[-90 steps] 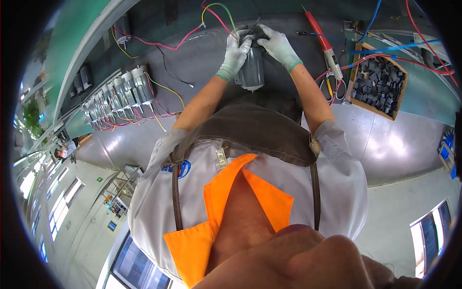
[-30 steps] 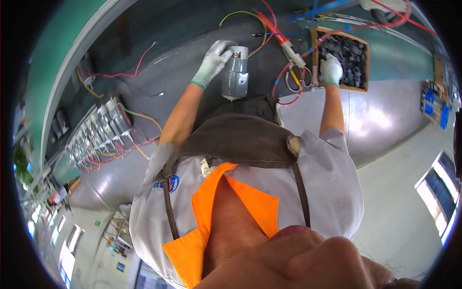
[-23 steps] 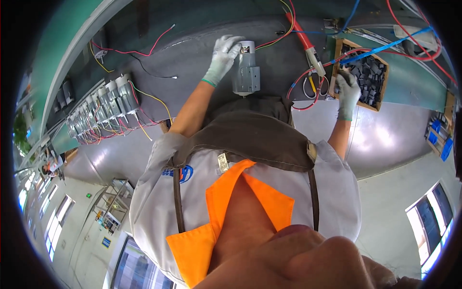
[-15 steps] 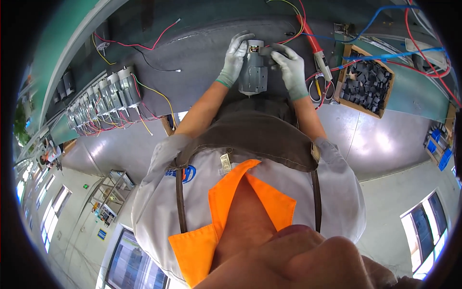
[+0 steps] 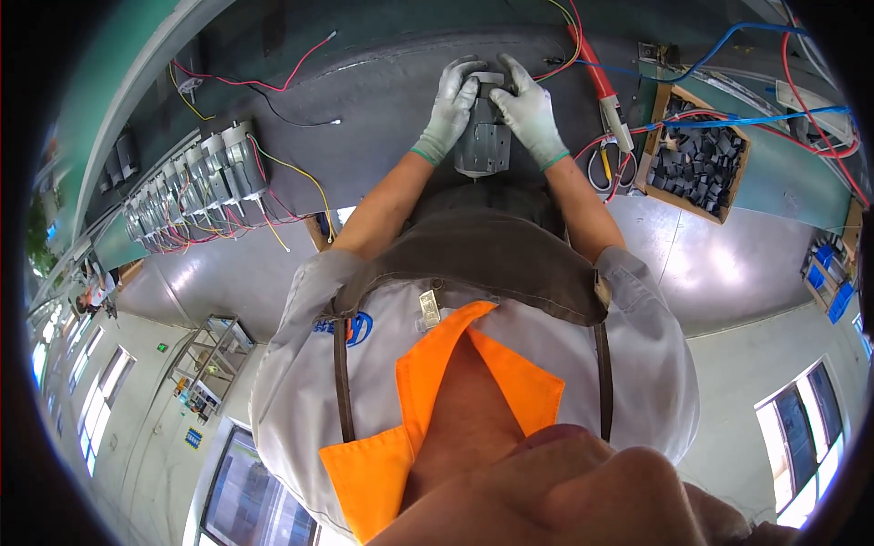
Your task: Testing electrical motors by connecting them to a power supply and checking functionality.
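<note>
A grey cylindrical electric motor (image 5: pixel 482 147) lies in front of me, its near end close to my apron. My left hand (image 5: pixel 450 107), in a pale glove, wraps the left side of its far end, with the thumb on top. From the right, my gloved right hand (image 5: pixel 530 109) grips the same end, its thumb lying across the casing and its fingers curled over the far side. Between the two thumbs, a small dark grey cover piece (image 5: pixel 490 79) sits on the motor, partly hidden by my fingers.
Several similar motors (image 5: pixel 205 177) with coloured leads stand in a row at left. At right are a box of small dark pieces (image 5: pixel 696 168), scissors (image 5: pixel 604 168) and a red-handled tool (image 5: pixel 599 82). Loose red wire (image 5: pixel 273 89) lies at the far left; blue cable (image 5: pixel 719 36) hangs at right.
My right hand has moved left and inward, bringing the dark piece onto the motor's far end. The small opening seen there before is now covered. My left thumb has come over the top.
</note>
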Action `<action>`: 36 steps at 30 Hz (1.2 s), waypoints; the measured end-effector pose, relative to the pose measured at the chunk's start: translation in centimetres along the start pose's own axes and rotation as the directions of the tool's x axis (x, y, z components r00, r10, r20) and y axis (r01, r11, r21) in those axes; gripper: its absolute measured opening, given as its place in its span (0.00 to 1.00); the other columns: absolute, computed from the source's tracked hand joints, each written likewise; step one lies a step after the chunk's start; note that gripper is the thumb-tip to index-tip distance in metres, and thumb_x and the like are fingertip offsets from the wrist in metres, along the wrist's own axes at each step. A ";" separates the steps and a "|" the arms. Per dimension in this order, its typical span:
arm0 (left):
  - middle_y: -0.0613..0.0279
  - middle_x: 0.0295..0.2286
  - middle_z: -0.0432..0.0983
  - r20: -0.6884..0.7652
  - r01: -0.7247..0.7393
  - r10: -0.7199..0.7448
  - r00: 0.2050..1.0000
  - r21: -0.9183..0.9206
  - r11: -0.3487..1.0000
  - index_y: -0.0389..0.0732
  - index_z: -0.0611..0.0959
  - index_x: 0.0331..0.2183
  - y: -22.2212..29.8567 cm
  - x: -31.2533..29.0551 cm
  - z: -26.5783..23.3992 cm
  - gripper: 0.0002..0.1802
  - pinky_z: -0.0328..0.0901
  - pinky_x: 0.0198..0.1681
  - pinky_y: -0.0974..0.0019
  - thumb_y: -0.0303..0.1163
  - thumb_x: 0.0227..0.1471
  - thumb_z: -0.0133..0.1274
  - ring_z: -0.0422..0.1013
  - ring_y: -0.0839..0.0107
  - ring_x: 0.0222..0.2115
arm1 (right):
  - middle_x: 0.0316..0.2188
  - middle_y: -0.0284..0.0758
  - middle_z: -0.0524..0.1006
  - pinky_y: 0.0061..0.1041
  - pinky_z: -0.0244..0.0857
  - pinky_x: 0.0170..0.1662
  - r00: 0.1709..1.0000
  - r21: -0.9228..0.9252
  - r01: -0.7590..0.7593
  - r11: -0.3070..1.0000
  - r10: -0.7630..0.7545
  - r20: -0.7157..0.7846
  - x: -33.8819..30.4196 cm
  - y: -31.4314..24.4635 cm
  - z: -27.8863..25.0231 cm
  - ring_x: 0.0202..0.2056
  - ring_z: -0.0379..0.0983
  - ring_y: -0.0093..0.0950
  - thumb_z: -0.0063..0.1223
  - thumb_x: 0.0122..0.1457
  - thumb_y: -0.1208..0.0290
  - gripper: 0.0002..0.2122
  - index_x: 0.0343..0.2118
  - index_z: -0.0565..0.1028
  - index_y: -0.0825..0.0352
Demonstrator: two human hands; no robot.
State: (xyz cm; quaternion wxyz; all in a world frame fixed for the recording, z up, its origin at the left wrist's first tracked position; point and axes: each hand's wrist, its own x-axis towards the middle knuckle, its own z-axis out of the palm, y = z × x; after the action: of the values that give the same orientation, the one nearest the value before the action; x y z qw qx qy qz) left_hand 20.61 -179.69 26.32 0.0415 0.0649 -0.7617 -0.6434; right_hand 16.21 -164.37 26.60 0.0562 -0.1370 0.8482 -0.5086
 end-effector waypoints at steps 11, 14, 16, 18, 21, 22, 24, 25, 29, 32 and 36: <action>0.53 0.57 0.61 0.033 0.104 -0.101 0.994 -0.104 0.989 0.39 0.77 0.50 0.8 0.1 -0.8 0.17 0.51 0.65 0.60 0.35 0.64 0.44 0.56 0.60 0.61 | 0.21 0.29 0.77 0.18 0.62 0.19 0.403 0.069 -0.653 0.754 0.270 0.874 6.9 1.3 -4.2 0.18 0.71 0.17 0.62 0.57 0.60 0.33 0.64 0.63 0.63; 0.51 0.58 0.60 -0.014 0.068 -0.068 0.998 0.007 0.998 0.39 0.77 0.50 0.3 -0.1 -0.8 0.17 0.52 0.64 0.59 0.36 0.64 0.44 0.56 0.58 0.61 | 0.28 0.37 0.79 0.26 0.71 0.29 0.430 -0.023 -0.575 0.818 0.326 0.842 6.7 0.6 -3.6 0.29 0.78 0.28 0.60 0.58 0.56 0.32 0.64 0.64 0.59; 0.49 0.58 0.60 -0.040 0.040 -0.036 0.999 0.085 0.996 0.41 0.78 0.49 0.1 -0.2 -0.1 0.17 0.54 0.63 0.57 0.38 0.64 0.44 0.56 0.55 0.61 | 0.36 0.42 0.78 0.31 0.71 0.38 0.700 -0.067 -0.211 0.975 0.199 0.686 4.5 1.7 -3.5 0.38 0.77 0.35 0.58 0.58 0.53 0.32 0.64 0.64 0.57; 0.48 0.57 0.61 -0.073 0.019 -0.008 0.997 0.157 0.987 0.41 0.76 0.51 -0.2 -0.7 -0.2 0.18 0.55 0.62 0.56 0.39 0.64 0.45 0.58 0.53 0.59 | 0.57 0.54 0.67 0.39 0.60 0.60 0.773 -0.256 0.020 0.967 0.147 0.617 3.4 -0.7 -3.8 0.59 0.63 0.49 0.53 0.59 0.48 0.31 0.64 0.64 0.53; 0.48 0.55 0.64 -0.057 -0.109 0.117 0.992 0.130 0.986 0.41 0.74 0.53 0.0 -0.9 0.1 0.19 0.57 0.61 0.56 0.38 0.63 0.45 0.60 0.52 0.57 | 0.57 0.54 0.67 0.40 0.62 0.59 0.898 -0.225 0.056 0.973 0.050 0.438 1.1 0.6 -1.9 0.57 0.66 0.49 0.52 0.61 0.50 0.29 0.64 0.62 0.52; 0.48 0.55 0.64 -0.045 -0.110 0.117 0.992 0.131 0.985 0.41 0.74 0.53 -0.2 -0.8 0.0 0.19 0.57 0.61 0.56 0.38 0.63 0.45 0.60 0.52 0.57 | 0.52 0.53 0.70 0.42 0.62 0.58 0.924 -0.217 0.086 0.972 0.004 0.382 0.6 0.5 -1.2 0.55 0.67 0.50 0.50 0.62 0.54 0.27 0.63 0.62 0.57; 0.49 0.51 0.66 -0.045 -0.205 0.222 0.974 0.241 0.949 0.40 0.73 0.52 -0.6 -0.5 0.0 0.19 0.58 0.60 0.56 0.36 0.63 0.45 0.62 0.52 0.55 | 0.50 0.53 0.71 0.43 0.63 0.57 0.953 -0.199 0.039 0.979 0.023 0.301 0.1 0.0 0.0 0.53 0.67 0.51 0.51 0.62 0.57 0.26 0.61 0.64 0.60; 0.49 0.51 0.66 -0.035 -0.209 0.223 0.974 0.238 0.948 0.40 0.73 0.52 -0.8 -0.5 0.0 0.19 0.58 0.60 0.56 0.36 0.63 0.45 0.62 0.52 0.55 | 0.47 0.53 0.71 0.44 0.63 0.55 0.973 -0.180 0.004 0.984 0.037 0.228 0.1 -0.5 0.6 0.52 0.67 0.51 0.51 0.61 0.59 0.25 0.59 0.65 0.63; 0.51 0.50 0.66 -0.121 -0.163 0.185 0.975 0.169 0.972 0.38 0.75 0.49 -1.9 -0.4 -0.4 0.15 0.59 0.59 0.58 0.32 0.64 0.42 0.64 0.55 0.52 | 0.45 0.50 0.73 0.44 0.66 0.52 0.978 -0.318 -0.085 0.944 0.140 0.155 1.1 -3.3 2.7 0.49 0.69 0.48 0.50 0.61 0.62 0.18 0.49 0.71 0.67; 0.51 0.53 0.65 -0.146 -0.086 0.104 0.984 0.122 0.989 0.38 0.75 0.51 -2.2 -1.0 -2.5 0.18 0.58 0.60 0.58 0.36 0.65 0.43 0.63 0.55 0.56 | 0.44 0.47 0.75 0.44 0.67 0.50 0.969 -0.376 -0.044 0.925 0.131 0.209 1.8 -6.0 2.9 0.49 0.70 0.46 0.50 0.60 0.58 0.16 0.44 0.75 0.65; 0.51 0.53 0.66 -0.078 -0.221 0.298 0.951 0.499 0.838 0.41 0.76 0.51 0.9 -4.0 -5.2 0.23 0.55 0.61 0.49 0.39 0.56 0.53 0.60 0.49 0.57 | 0.41 0.44 0.78 0.48 0.62 0.54 0.925 -0.513 0.167 0.842 0.046 0.376 3.7 -6.5 0.1 0.50 0.71 0.47 0.49 0.60 0.50 0.21 0.46 0.77 0.61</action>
State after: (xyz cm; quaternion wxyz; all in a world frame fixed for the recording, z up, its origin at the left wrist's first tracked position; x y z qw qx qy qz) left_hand 25.32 -184.04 28.17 0.1688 0.0182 -0.8946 -0.4134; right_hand 13.84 -168.42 32.48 0.1598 -0.2689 0.9247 -0.2172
